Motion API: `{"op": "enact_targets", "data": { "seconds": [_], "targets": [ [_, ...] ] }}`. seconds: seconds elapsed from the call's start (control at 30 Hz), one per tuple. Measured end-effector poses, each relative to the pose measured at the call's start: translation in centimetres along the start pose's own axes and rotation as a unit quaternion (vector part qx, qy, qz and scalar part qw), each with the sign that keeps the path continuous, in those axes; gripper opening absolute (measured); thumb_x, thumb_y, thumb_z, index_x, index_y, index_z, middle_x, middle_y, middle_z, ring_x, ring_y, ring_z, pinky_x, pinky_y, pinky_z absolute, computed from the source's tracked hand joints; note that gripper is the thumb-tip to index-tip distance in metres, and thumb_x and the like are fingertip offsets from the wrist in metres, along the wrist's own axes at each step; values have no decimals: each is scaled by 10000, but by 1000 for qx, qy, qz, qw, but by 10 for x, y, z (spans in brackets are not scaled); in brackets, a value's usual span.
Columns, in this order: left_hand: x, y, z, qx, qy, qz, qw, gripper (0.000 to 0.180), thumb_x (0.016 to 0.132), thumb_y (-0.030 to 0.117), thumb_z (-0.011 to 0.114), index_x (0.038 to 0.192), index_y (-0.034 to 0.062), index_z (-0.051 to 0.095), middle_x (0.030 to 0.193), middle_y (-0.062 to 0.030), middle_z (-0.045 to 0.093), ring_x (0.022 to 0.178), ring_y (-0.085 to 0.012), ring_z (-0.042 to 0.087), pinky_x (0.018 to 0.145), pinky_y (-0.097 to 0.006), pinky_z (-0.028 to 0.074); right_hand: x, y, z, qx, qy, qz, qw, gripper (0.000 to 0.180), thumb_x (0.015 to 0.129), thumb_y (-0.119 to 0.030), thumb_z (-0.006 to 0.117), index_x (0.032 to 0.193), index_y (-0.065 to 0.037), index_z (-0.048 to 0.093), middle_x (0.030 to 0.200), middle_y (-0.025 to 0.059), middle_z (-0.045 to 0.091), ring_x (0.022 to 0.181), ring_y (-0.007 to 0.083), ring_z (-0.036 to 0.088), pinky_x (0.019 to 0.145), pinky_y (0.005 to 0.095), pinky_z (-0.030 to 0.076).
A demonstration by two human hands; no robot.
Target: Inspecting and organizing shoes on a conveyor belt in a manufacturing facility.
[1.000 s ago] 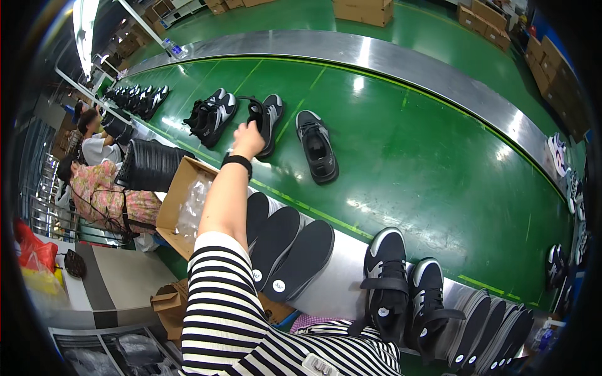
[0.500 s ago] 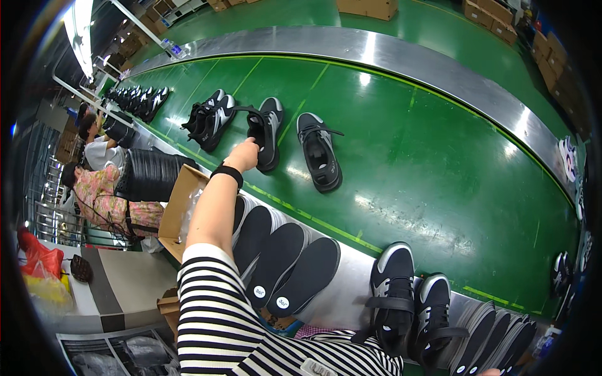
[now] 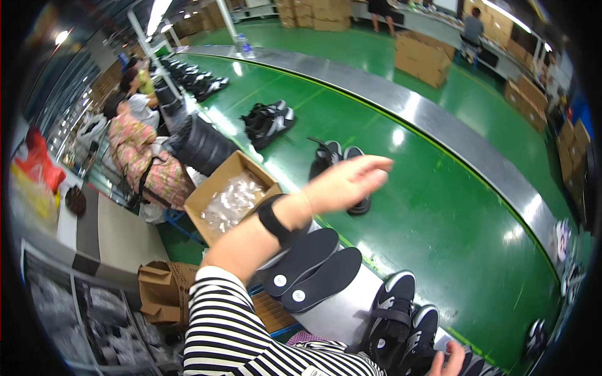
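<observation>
My left hand [image 3: 352, 182] hovers over the green conveyor belt with its fingers stretched out, holding nothing. It partly hides a pair of black and grey shoes [image 3: 359, 205] standing side by side on the belt. Near the lower edge, my right hand [image 3: 448, 361] shows only some fingers, which are apart. A second pair of black shoes with straps, a left one [image 3: 394, 307] and a right one [image 3: 423, 329], rests on the metal ledge beside it. Black insoles [image 3: 323, 279] with round white stickers lie in stacks below my left forearm; more insoles [image 3: 478, 363] lie beside my right hand.
Further along the belt [image 3: 464, 250] stand another pair of shoes [image 3: 269, 123] and a row of several more [image 3: 194, 78]. An open carton [image 3: 213, 207] of clear plastic bits sits left of my forearm. Co-workers [image 3: 147, 150] sit along the left side. A metal rail [image 3: 376, 97] borders the belt.
My left hand has let go of the shoe on the belt and lifted away to the right. The two separate shoes now stand together. My right hand has come further into view, and the view has turned.
</observation>
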State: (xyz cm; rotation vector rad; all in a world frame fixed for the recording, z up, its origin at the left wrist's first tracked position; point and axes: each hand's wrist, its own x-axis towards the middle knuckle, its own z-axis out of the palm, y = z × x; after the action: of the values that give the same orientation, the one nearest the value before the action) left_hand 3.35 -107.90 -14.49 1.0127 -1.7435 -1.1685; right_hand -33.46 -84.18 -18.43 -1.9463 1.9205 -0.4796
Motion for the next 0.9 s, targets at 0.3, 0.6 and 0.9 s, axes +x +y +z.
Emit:
{"op": "enact_targets", "data": {
  "seconds": [0.3,0.6,0.9],
  "targets": [
    [-117,137,87,-328,-242,288,866,613,845,379,459,1296,20,253,1333,-151,277,1236,-273,262,971,-408,236,-25,53,90,-4,44,1,999,380,702,-173,570,1028,8,498,1064,197,506,979,363,476,870,423,358],
    [-134,179,151,-260,-307,410,819,569,841,335,447,1275,6,287,1325,-207,259,1224,-339,255,972,-449,238,-30,48,84,-31,69,-1,997,482,752,-298,562,1140,-35,446,1146,203,459,1042,352,445,879,415,344],
    [-151,145,195,-132,-211,392,886,492,849,289,433,1233,-8,345,1237,-221,335,1176,-367,302,952,-448,269,-75,84,66,-89,145,-1,985,279,784,-139,539,1022,2,500,954,150,510,929,263,485,815,332,381]
  ]
}}
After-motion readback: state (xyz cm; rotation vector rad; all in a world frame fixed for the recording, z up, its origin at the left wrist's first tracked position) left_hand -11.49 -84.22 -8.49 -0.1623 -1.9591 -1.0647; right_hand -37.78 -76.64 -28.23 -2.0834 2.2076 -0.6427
